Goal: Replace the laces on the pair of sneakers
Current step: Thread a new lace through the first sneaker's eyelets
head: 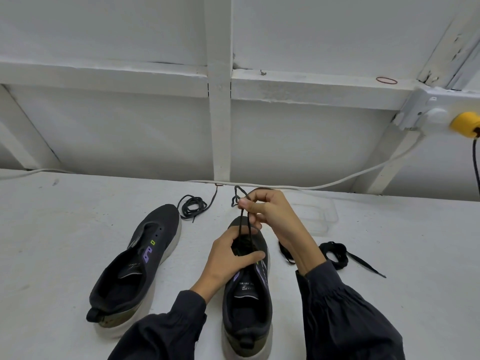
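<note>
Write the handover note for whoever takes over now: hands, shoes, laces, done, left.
Left hand grips the right-hand sneaker at its eyelets. Right hand pinches two strands of a thin lace, lifted above that shoe's toe. The left-hand sneaker lies beside it on the table, eyelets bare. A coiled thin lace lies past its toe; a flat black lace is coiled right of the right arm.
Done: left-hand sneaker unlaced.
Left: unclear whether the held lace goes in or comes out; both shoes need lacing.

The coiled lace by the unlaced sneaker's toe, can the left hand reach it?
Probably, once it lets go: the left hand grips the right sneaker. The coiled lace lies uncovered on the table, just past the toe of the other sneaker.
</note>
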`<state>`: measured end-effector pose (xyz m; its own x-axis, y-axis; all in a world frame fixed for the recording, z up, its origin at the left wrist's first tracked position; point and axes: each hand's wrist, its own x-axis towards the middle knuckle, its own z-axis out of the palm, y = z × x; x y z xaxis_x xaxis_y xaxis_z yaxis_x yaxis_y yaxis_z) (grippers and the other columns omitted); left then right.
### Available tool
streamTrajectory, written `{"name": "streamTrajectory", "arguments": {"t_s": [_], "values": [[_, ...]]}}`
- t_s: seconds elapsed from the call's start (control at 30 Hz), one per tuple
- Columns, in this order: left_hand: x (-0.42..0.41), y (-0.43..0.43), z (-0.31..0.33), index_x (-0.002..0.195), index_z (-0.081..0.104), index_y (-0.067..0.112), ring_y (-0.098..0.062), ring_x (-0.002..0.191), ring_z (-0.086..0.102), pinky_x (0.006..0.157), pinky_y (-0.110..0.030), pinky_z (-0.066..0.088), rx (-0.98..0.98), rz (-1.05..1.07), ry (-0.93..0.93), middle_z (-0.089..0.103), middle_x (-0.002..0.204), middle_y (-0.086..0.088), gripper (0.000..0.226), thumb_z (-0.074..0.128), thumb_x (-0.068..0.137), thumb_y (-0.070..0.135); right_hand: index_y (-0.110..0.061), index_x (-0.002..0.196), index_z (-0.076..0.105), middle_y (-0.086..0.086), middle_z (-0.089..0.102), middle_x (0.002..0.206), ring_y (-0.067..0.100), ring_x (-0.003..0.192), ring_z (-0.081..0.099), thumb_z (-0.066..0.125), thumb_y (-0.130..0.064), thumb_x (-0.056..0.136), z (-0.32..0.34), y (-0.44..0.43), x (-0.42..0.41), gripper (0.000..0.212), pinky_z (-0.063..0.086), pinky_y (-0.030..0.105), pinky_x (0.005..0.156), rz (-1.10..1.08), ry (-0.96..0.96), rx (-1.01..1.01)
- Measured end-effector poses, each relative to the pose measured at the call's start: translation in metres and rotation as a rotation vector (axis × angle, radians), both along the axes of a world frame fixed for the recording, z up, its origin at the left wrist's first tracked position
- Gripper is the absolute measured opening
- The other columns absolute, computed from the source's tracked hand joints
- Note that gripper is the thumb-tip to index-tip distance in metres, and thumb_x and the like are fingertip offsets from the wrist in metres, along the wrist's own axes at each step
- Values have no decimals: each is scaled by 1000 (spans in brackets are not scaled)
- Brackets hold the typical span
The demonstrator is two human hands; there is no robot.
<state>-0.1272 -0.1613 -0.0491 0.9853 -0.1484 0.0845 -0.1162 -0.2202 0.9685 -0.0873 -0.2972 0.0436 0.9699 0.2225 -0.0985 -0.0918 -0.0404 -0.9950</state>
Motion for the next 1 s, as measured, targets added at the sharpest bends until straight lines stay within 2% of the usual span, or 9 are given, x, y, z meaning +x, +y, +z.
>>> {"name": "streamTrajectory", "arguments": {"t_s": [0.1,0.2,0.3,0.37,0.57,0.77,0.83,0.9,1.0], "values": [[3,0,0,111,65,34,4,103,61,88,-11,47,41,-5,39,67,111,16,52,84,63,35,1,77,67,14,54,59,16,39,39,69,-12,89,4,3,-1,18,36,30,52,13,-1,32],[4,3,-2,111,66,32,5,101,62,86,-10,47,43,-12,69,68,109,14,50,87,67,25,15,84,61,6,54,52,13,39,39,67,-8,89,13,2,3,24,38,21,49,-17,-3,139],[6,5,-4,112,66,30,3,100,64,89,-14,49,43,-13,106,69,108,12,49,87,69,20,5,77,62,4,55,52,11,38,39,67,-8,88,27,-1,8,17,34,19,47,-40,-20,217],[6,5,-4,109,67,30,3,99,64,88,-16,50,71,-19,109,70,106,13,44,86,70,22,-1,71,59,8,57,59,12,40,40,67,-6,87,34,-3,11,18,36,17,45,-36,-34,271],[5,3,-4,103,69,27,3,98,64,88,-15,49,100,-42,81,70,104,15,34,83,73,19,-3,64,55,13,58,65,12,40,42,66,-1,87,42,0,12,25,39,17,44,-36,-34,318],[3,3,-3,106,63,34,8,101,59,89,-17,46,170,-59,101,66,108,22,43,72,67,50,-9,56,57,14,59,70,12,43,45,66,0,86,43,0,15,33,39,16,44,-34,-37,311],[3,3,-4,100,58,27,6,101,60,89,-21,46,154,-59,100,67,108,22,37,75,72,43,-10,59,59,10,61,71,12,45,46,66,-3,88,41,0,14,30,40,16,45,-17,-31,323],[4,4,-3,90,49,20,-3,103,63,92,-28,49,91,-74,102,69,108,17,32,77,79,28,-9,68,62,3,63,69,11,48,50,64,-6,90,37,0,13,23,41,17,46,-8,-21,335],[0,4,8,85,48,15,-13,104,65,90,-27,52,-150,-103,113,71,111,3,25,73,84,14,-8,76,59,-2,61,68,12,52,52,67,-12,90,31,-2,15,17,40,19,46,-24,-5,313]]}}
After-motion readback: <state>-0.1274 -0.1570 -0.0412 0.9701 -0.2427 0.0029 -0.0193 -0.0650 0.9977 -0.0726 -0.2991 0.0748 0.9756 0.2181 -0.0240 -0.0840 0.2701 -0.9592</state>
